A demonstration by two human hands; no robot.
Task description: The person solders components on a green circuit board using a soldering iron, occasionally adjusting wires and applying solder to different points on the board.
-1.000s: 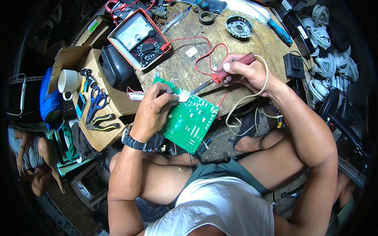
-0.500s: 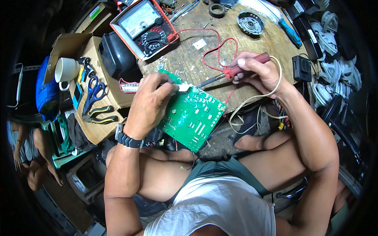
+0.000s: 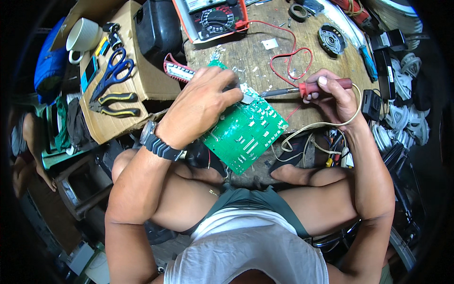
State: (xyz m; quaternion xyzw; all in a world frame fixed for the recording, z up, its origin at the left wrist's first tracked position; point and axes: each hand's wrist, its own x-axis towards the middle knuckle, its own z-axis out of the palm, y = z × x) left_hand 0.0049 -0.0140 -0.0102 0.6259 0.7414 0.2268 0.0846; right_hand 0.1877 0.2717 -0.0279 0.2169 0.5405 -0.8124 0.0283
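My left hand has its fingers closed over the upper part of a green circuit board, pinching a small pale flat piece on it. My right hand grips the red handle of a soldering iron with a cream cord. The iron's tip is at the board's top edge beside that piece. A red-and-white utility knife lies behind my left hand. A red test lead from an analog multimeter loops across the worktop.
At left are cardboard, a mug, scissors and pliers. A round metal part and blue screwdriver lie at back right. White coiled parts crowd the right side. Another person's leg shows at far left.
The view has shifted, bringing the worktop higher in the picture and to the right. Both hands keep their holds, with the iron tip still by the pale piece on the board.
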